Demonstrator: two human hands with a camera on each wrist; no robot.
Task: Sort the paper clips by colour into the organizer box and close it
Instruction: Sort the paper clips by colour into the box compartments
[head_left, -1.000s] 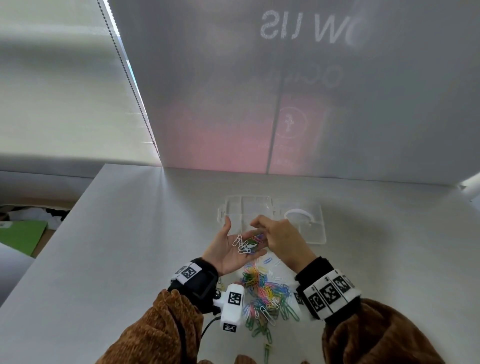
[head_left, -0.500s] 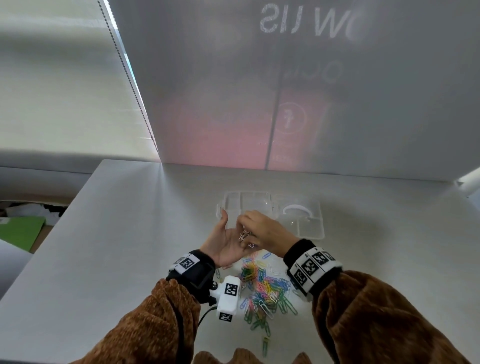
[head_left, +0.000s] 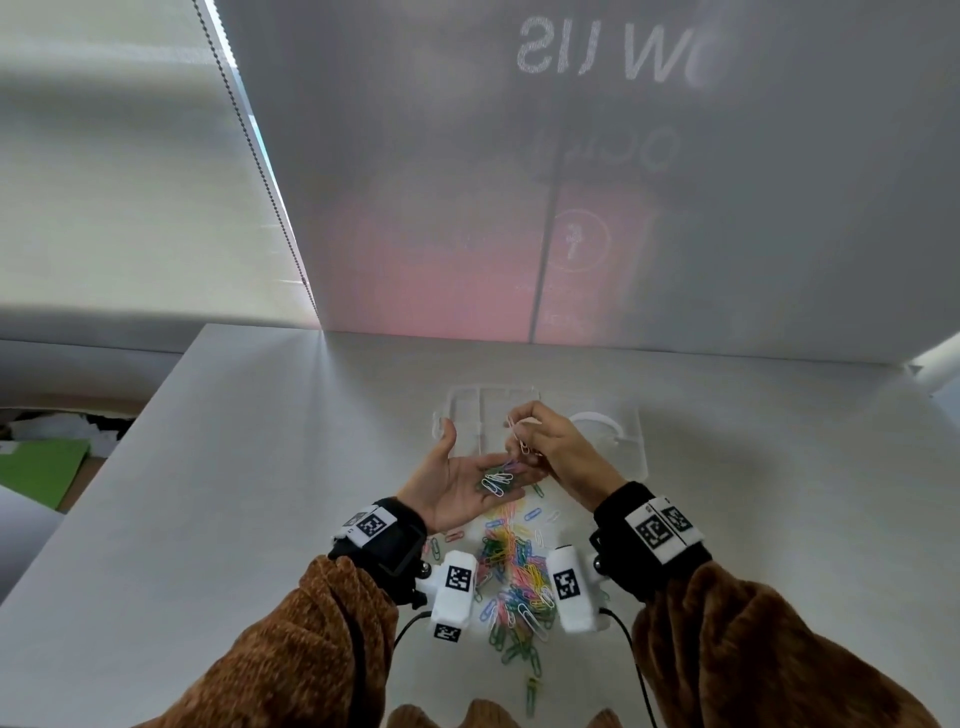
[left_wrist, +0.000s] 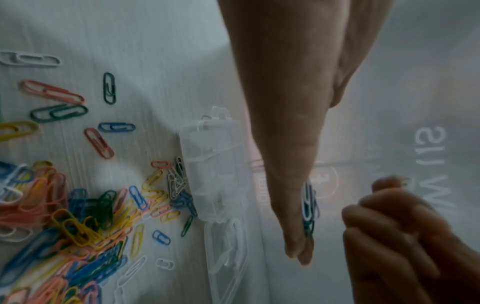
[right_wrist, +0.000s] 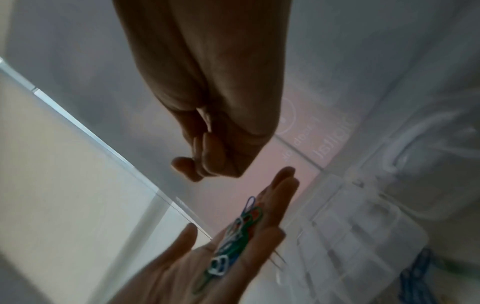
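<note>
Head view, closest to the camera you've got two fuzzy brown sleeves (head_left: 291, 649) with black wrist straps and white camera blocks stuck with black-and-white square markers, and between the wrists sits the loose pile of paper clips (head_left: 511, 577) on the white table (head_left: 234, 467), all mixed up: green, yellow, pink, blue, white, with a few strays trailing toward the near edge. Just past the pile the left hand (head_left: 457, 480) is held palm up, fingers straight and flat, thumb sticking up, with a small bunch of clips (head_left: 496, 478) lying on the fingers, mostly white, green and blue as far as I can tell. The right wrist view shows that same bunch (right_wrist: 233, 232) resting loose on the open palm, nothing curled around it. The right hand (head_left: 553, 447) hovers just above and beside it, fingers curled in, pinching a couple of pale clips (head_left: 519, 434) that dangle from the fingertips. Right behind both hands is the clear plastic organizer box (head_left: 631, 441), lid open and lying flat, dividers visible; can't make out what's in the compartments. Behind that, a frosted panel with mirrored lettering and a pinkish glow, and a window blind off to the left
</note>
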